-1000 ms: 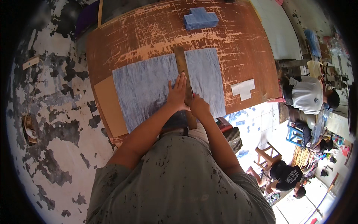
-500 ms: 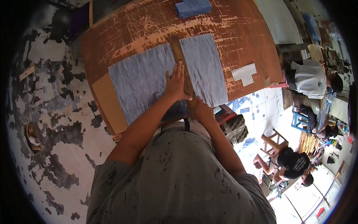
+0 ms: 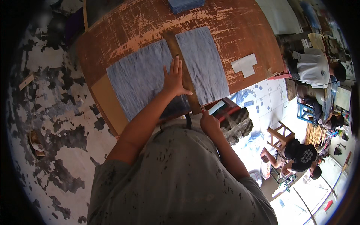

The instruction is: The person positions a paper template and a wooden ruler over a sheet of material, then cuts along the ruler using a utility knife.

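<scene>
A blue-grey streaked sheet (image 3: 142,75) lies on the worn reddish-brown table (image 3: 123,28). A long brown straightedge (image 3: 174,44) crosses it from the far side toward my body, with a strip of the sheet on its right. My left hand (image 3: 174,79) presses flat on the straightedge, fingers stretched and thumb spread. My right hand (image 3: 210,122) is closed beside the straightedge's near end, at the table's front edge. It grips a slim reddish tool (image 3: 203,109), mostly hidden by my fingers; its kind I cannot make out.
A stack of blue-grey pieces (image 3: 186,5) sits at the far edge. A white cut-out (image 3: 244,66) lies to the right, brown board (image 3: 108,101) under the sheet's left. Dark plastic-wrapped material (image 3: 238,125) is beside my right forearm. Two people work further right, near a wooden stool (image 3: 280,135).
My right hand has drawn toward my body, from beside the sheet to past the straightedge's near end. My left hand still presses on the straightedge. The whole view has shifted slightly.
</scene>
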`<state>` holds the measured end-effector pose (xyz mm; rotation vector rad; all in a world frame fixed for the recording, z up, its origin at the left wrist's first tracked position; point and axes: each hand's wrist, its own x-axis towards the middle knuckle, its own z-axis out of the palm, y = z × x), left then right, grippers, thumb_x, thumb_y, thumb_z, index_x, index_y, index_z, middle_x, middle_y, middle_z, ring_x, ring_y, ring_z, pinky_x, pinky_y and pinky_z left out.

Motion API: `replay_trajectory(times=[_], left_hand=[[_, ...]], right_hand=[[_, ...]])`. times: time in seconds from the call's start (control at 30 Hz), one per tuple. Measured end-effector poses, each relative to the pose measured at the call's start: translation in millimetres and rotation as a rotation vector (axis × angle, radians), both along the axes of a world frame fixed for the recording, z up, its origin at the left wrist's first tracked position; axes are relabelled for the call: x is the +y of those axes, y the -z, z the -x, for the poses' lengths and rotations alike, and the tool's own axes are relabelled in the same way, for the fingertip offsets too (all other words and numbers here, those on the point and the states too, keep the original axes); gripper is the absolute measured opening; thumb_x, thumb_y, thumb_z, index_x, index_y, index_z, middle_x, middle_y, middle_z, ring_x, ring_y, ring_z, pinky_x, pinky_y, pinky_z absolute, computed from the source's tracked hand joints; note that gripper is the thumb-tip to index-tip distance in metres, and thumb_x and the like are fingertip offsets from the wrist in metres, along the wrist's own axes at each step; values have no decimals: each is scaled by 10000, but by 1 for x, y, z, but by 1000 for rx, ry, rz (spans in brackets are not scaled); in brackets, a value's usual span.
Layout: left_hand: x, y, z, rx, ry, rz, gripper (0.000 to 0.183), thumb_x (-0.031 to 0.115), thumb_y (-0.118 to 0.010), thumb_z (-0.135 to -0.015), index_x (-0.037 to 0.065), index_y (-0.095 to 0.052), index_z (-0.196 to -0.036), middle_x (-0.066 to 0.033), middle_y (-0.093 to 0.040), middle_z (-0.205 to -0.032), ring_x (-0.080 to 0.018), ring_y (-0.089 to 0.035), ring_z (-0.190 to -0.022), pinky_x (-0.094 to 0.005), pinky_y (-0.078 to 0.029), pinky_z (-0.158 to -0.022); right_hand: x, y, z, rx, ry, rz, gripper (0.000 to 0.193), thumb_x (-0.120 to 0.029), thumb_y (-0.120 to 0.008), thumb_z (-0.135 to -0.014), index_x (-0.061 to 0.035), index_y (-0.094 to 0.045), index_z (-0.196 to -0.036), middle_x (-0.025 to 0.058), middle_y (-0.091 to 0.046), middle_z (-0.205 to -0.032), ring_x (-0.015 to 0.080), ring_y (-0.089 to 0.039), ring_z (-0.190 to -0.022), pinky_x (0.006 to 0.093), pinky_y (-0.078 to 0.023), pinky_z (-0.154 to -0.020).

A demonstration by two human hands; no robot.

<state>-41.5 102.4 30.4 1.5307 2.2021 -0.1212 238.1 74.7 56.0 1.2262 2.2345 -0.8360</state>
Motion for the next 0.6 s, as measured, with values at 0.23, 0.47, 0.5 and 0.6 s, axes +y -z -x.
replay_trajectory(times=[0.23, 0.47, 0.5, 0.6], left_hand=[[-5, 3, 4, -31, 18, -55, 1731, 802, -922, -504, -10, 33, -1697, -189, 80, -1788, -375, -18, -1660, -727, -180, -1253], [-23, 14, 20, -67, 81, -154, 1667, 831, -882, -553, -13, -15, -1700, -203, 50, -1787, -384, 1, -1660, -727, -152, -1263], [-26, 15, 20, -63, 82, -156, 1667, 831, -882, -553, -13, -15, -1700, -203, 50, -1787, -384, 1, -1660, -727, -152, -1263], [-42, 18, 20, -21, 78, -287, 1626, 869, -840, -573, -1, -61, -1705, -215, 17, -1786, -392, 5, -1659, -724, -112, -1270]], right_hand=[[6, -4, -17, 40, -93, -23, 301, -268, -463, -1102, 13, -566, -1135, 249, -751, -854, 441, -762, -796, 565, -613, -724], [45, -30, -13, 327, 315, -268, 291, -310, -591, -1057, -36, -580, -1152, 296, -709, -1036, 530, -694, -950, 634, -546, -795], [52, -15, -13, 362, 368, -289, 339, -300, -698, -1005, -54, -586, -1210, 269, -645, -1231, 509, -692, -997, 616, -549, -792], [66, 5, -1, 441, 445, -420, 453, -306, -787, -942, -96, -593, -1294, 205, -581, -1335, 495, -703, -981, 589, -561, -781]])
